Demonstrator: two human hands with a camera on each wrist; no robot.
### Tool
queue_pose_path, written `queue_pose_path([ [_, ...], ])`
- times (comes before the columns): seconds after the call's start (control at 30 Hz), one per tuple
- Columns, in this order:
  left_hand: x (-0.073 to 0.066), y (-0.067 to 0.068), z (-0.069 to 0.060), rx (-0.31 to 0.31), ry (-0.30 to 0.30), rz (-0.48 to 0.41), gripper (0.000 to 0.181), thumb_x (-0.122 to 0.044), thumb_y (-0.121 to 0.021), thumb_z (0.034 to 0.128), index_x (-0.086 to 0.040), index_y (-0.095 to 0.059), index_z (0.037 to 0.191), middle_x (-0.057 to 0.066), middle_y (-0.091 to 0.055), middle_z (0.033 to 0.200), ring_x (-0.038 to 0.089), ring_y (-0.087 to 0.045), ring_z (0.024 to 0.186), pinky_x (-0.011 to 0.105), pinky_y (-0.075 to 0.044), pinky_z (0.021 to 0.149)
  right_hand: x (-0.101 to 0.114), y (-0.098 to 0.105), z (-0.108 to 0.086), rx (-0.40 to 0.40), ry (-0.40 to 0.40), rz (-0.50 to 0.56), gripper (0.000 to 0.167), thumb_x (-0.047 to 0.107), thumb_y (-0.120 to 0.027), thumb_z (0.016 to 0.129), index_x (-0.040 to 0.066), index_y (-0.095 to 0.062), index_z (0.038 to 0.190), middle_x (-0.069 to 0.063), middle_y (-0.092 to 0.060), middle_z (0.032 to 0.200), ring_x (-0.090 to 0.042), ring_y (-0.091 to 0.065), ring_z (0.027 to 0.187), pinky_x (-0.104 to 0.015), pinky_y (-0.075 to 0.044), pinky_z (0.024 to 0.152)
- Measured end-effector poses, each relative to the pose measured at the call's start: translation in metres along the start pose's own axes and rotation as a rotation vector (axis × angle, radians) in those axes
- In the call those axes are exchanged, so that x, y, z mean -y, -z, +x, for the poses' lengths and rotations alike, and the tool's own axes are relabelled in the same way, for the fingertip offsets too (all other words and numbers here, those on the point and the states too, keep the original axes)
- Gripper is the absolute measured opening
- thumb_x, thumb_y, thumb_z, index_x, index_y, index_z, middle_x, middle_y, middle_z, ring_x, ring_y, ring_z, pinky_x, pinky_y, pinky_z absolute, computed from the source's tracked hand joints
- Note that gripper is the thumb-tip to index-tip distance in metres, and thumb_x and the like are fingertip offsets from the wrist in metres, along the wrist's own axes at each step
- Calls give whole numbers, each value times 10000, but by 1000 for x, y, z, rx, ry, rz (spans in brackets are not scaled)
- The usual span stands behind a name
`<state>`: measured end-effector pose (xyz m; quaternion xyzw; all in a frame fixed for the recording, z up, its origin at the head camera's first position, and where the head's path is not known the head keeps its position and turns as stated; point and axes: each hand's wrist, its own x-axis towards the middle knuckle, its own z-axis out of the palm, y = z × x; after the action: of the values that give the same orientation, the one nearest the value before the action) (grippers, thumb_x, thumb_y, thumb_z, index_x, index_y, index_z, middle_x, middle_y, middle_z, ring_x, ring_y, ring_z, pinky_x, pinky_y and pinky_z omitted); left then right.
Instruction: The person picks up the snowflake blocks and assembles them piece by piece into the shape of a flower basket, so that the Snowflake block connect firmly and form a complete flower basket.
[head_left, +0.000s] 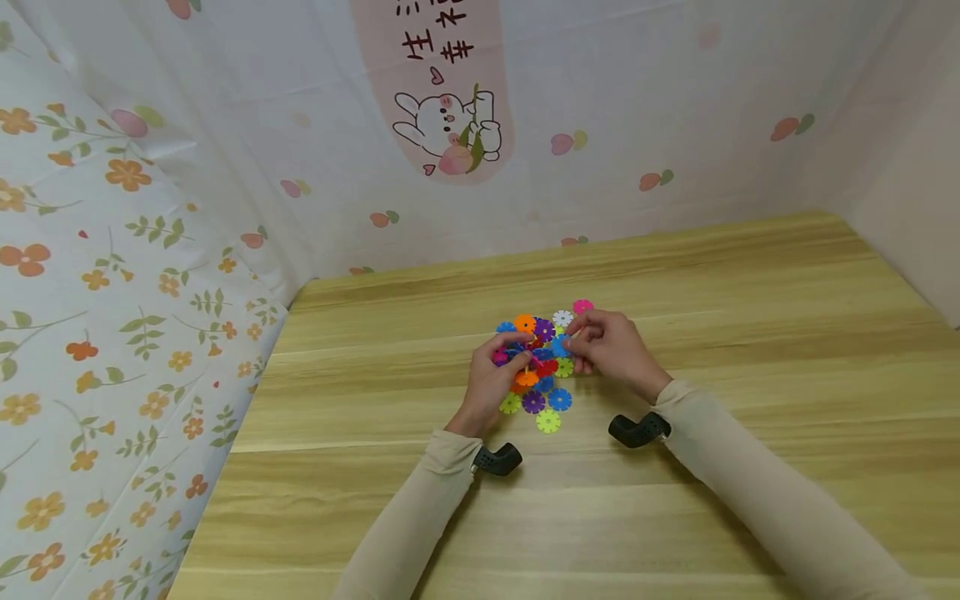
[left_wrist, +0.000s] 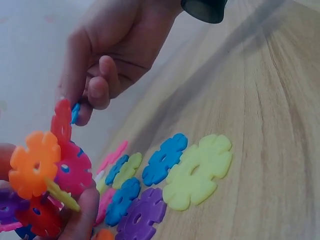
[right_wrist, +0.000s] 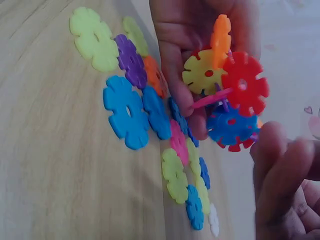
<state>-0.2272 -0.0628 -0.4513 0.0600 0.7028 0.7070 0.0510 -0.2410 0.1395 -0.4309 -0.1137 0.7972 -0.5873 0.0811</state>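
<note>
Multicoloured notched plastic discs, interlocked into a cluster (right_wrist: 232, 82), are gripped between the thumb and fingers of your left hand (head_left: 491, 379) above the wood-grain table (head_left: 570, 517). Just beside it, your right hand (head_left: 613, 346) pinches a light-blue flower-shaped plastic disc (head_left: 559, 346) at its fingertips. Loose yellow-green, purple and blue plastic discs (head_left: 548, 421) lie on the table below.

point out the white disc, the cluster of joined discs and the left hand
White disc (head_left: 562, 318), head view, middle of its face
Cluster of joined discs (right_wrist: 237, 95), right wrist view, a red part near its middle
Left hand (head_left: 489, 385), head view, back of the hand
</note>
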Motion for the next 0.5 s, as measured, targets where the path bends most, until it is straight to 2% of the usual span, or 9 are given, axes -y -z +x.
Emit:
queue_pose_path([
  [0.13, -9, -2, -4, -7, -17, 43, 235, 6, -585, 891, 16, -627, 1122, 144, -564, 1154, 263, -539, 945, 257, -483, 709, 1, -4, -1, -27, -1, -33, 114, 90, -633, 886, 7, -587, 949, -184, -617, 661, -369, -598, 556, -367, -500, 476],
  [0.3, -25, -7, -14, -35, -26, 79, 231, 32, -571, 888, 49, -616, 1114, 156, -562, 1165, 297, -492, 1082, 293, -487, 810, 2, -9, -2, -79, 35, -40, 108, 80, -636, 883, 11, -578, 942, -196, -623, 670, -358, -602, 530, -355, -501, 458],
  [0.4, -26, -8, -15, -41, -27, 85, 225, 27, -569, 891, 45, -617, 1111, 154, -561, 1168, 297, -478, 1107, 304, -480, 836, 1, -12, -2, -106, 51, -36, 103, 67, -633, 882, 15, -563, 937, -171, -627, 660, -343, -605, 514, -346, -504, 450],
  [0.5, -16, -7, -10, -50, -21, 71, 218, 20, -579, 889, 23, -629, 1101, 133, -569, 1154, 270, -486, 1094, 306, -480, 841, 0, -14, -2, -115, 56, -42, 104, 60, -636, 879, 17, -556, 929, -157, -627, 656, -328, -607, 506, -347, -506, 449],
])
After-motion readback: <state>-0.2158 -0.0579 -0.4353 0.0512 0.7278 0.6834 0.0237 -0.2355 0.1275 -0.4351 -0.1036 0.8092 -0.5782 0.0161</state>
